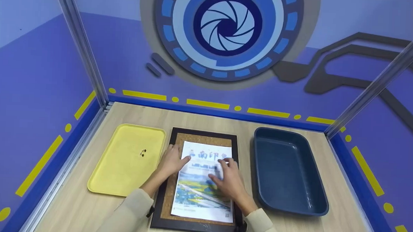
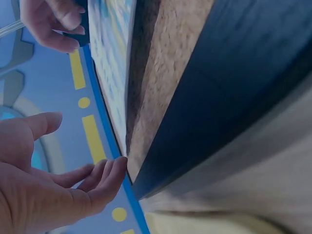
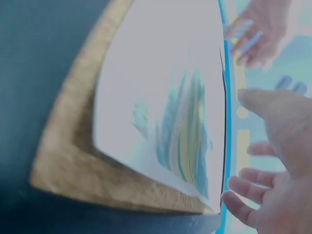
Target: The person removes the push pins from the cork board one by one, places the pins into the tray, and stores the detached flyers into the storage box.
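Observation:
A white sheet of paper (image 1: 203,184) printed with a coloured landscape and large characters lies on a cork board (image 1: 209,138) with a dark frame. My left hand (image 1: 171,160) is at the board's left side, thumb extended over the sheet's upper left edge; in the left wrist view that hand (image 2: 63,195) has its fingertips close to the cork. Over the sheet's right part is my right hand (image 1: 232,180), fingers spread and slightly bent. The right wrist view shows this hand (image 3: 287,161) with nothing between thumb and fingers. Whether fingertips touch the paper is unclear.
Left of the board lies a shallow yellow tray (image 1: 121,161) with several tiny dark items (image 1: 143,153), too small to identify. A deep dark blue tub (image 1: 284,168) stands on the right. Printed panels (image 1: 207,88) and metal posts (image 1: 82,41) enclose the wooden table (image 1: 70,207).

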Demonstrator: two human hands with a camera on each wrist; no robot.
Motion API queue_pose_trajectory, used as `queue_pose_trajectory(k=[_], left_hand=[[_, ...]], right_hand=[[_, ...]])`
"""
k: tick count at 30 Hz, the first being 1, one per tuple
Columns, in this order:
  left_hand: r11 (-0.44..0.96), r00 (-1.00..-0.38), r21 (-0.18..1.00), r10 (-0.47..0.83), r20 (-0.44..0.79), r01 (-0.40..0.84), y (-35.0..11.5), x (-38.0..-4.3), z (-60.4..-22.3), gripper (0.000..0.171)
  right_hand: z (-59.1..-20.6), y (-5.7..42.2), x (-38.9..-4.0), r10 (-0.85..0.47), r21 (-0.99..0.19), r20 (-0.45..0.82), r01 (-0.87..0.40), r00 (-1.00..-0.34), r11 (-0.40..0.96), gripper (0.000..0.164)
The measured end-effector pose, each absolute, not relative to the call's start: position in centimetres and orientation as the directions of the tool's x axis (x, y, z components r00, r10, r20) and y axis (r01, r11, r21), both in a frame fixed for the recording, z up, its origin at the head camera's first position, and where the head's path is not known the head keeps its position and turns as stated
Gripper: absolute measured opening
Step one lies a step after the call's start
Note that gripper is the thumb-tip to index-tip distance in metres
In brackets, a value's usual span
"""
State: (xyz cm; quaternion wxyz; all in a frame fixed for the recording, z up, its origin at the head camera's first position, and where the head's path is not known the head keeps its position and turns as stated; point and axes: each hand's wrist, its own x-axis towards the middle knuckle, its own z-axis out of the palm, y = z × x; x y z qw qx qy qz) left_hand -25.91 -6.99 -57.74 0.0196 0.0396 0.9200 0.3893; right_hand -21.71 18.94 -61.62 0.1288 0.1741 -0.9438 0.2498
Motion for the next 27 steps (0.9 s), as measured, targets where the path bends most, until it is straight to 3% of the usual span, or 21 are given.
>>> queue_pose_trajectory(k=[5, 12, 18, 27], left_hand=[[0.673, -0.996, 0.739, 0.08, -0.04, 0.025, -6.6, -26.6, -58.4, 0.069], [0.633, -0.991, 0.773, 0.075, -0.109, -0.037, -6.6, -26.7, -59.2, 0.05], [0.627, -0.99, 0.776, 0.055, -0.132, -0.069, -6.7, -26.9, -59.7, 0.052], [0.641, -0.988, 0.766, 0.08, -0.136, -0.054, -7.3, -27.1, -60.2, 0.036]], right_hand=[[-61.4, 20.1, -22.3, -0.089, -0.596, 0.241, -0.22, -0.966, 0.773, 0.066], [-61.4, 21.0, -22.4, 0.037, -0.658, 0.101, -0.039, -0.994, 0.752, 0.068], [-61.6, 20.8, -22.5, 0.052, -0.663, 0.091, -0.022, -0.994, 0.748, 0.063], [-62.1, 20.8, -22.8, 0.045, -0.759, 0.111, -0.055, -0.993, 0.649, 0.052]])
